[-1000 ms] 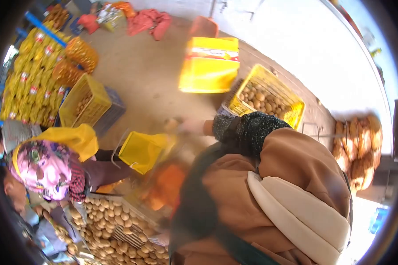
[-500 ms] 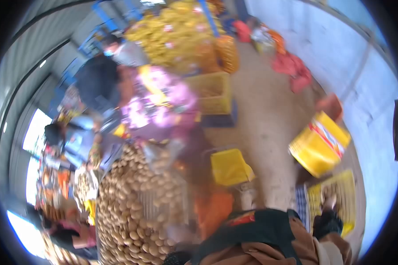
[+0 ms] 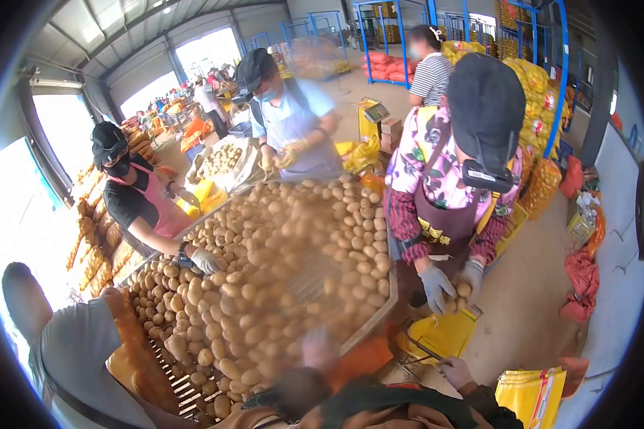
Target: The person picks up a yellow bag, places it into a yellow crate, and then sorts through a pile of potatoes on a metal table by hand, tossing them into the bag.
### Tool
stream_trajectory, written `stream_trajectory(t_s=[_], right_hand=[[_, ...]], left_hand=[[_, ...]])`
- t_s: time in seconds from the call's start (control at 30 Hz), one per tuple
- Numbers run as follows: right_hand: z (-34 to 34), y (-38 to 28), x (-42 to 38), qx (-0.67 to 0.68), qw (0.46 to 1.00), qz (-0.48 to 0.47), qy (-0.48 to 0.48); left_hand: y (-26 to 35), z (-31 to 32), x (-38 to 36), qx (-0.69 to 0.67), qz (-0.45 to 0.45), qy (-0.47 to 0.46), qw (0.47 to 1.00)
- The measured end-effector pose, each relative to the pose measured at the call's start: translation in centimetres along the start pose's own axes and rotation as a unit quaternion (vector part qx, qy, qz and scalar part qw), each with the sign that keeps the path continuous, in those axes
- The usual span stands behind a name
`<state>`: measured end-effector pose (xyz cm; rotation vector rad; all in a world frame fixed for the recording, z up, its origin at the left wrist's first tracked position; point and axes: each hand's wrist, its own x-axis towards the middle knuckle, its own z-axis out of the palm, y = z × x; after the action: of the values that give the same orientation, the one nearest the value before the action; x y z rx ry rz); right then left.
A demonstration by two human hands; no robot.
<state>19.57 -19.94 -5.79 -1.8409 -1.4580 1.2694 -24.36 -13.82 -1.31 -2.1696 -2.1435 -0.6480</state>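
My left hand (image 3: 320,350) is a blur at the near edge of a sorting table heaped with potatoes (image 3: 254,293); its fingers cannot be made out. Lower right, my right hand (image 3: 456,372) is closed around the end of a thin dark rod (image 3: 423,344). That rod runs along the mouth of a yellow bag (image 3: 445,334) below the table's corner. Orange cloth or sacking (image 3: 361,361) lies between my hands. Across from my right hand, a co-worker's gloved hands (image 3: 447,282) hold potatoes above the yellow bag.
Co-workers stand around the table, one in a pink apron (image 3: 166,211) on the left, another in a grey shirt (image 3: 79,365) close by. A printed yellow container (image 3: 529,395) stands lower right. Red sacks (image 3: 581,282) lie along the white wall. A blue rack (image 3: 562,79) holds filled yellow sacks.
The view has swung, bringing more of the table and co-workers into sight. My right hand, earlier over a yellow crate, is now on the dark rod. My left hand is blurred in both frames.
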Motion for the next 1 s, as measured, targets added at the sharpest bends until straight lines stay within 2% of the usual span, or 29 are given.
stream_trajectory(t_s=[0.03, 0.17, 0.2, 0.3, 0.37, 0.4, 0.43, 0.53, 0.6, 0.67, 0.77, 0.87, 0.9, 1.0], right_hand=[[0.6, -4.3, 0.6, -0.021, 0.998, -0.05, -0.016], [4.5, -15.0, 4.4, -0.036, 0.965, -0.247, -0.076], [5.5, -17.2, 5.1, -0.03, 0.958, -0.269, -0.09], [8.2, -20.9, 7.3, -0.042, 0.932, -0.342, -0.111], [10.8, -22.2, 9.9, -0.09, 0.903, -0.404, -0.117], [11.9, -23.0, 10.6, -0.119, 0.894, -0.412, -0.13], [12.9, -23.9, 11.5, -0.149, 0.885, -0.418, -0.14], [15.5, -25.3, 12.9, -0.242, 0.852, -0.445, -0.133], [17.0, -24.7, 14.0, -0.287, 0.836, -0.459, -0.089], [18.6, -23.0, 15.6, -0.346, 0.828, -0.437, -0.057], [19.7, -22.2, 17.6, -0.374, 0.803, -0.463, -0.013], [18.1, -24.5, 17.6, -0.359, 0.842, -0.391, -0.092], [18.5, -24.1, 18.0, -0.351, 0.836, -0.42, -0.053], [18.7, -23.2, 18.6, -0.321, 0.84, -0.434, -0.054]], left_hand=[[0.5, -0.2, 0.0, -0.017, -0.037, -0.038, 0.998], [0.0, 0.1, 0.0, -0.011, -0.034, -0.075, 0.997], [-0.4, -0.4, 0.1, -0.017, -0.029, -0.096, 0.995], [-1.6, -0.6, 0.5, -0.009, 0.015, -0.162, 0.987], [-1.7, -3.9, 1.6, -0.005, 0.036, -0.162, 0.986], [-1.4, -6.2, 2.1, -0.003, 0.046, -0.164, 0.985], [-1.4, -8.3, 3.3, 0.016, 0.028, -0.229, 0.973], [-2.9, -11.7, 3.1, 0.05, 0.022, -0.132, 0.99], [-5.8, -9.5, 1.9, 0.127, -0.052, -0.018, 0.99], [-6.2, -11.9, 1.7, 0.11, -0.13, -0.034, 0.985], [-10.2, -9.3, 0.0, 0.079, -0.217, -0.063, 0.971], [-9.8, -9.8, 0.5, 0.094, -0.237, -0.116, 0.96], [-10.6, -8.9, 1.0, 0.109, -0.255, -0.139, 0.951], [-11.0, -8.5, 0.3, 0.114, -0.238, -0.139, 0.954]])
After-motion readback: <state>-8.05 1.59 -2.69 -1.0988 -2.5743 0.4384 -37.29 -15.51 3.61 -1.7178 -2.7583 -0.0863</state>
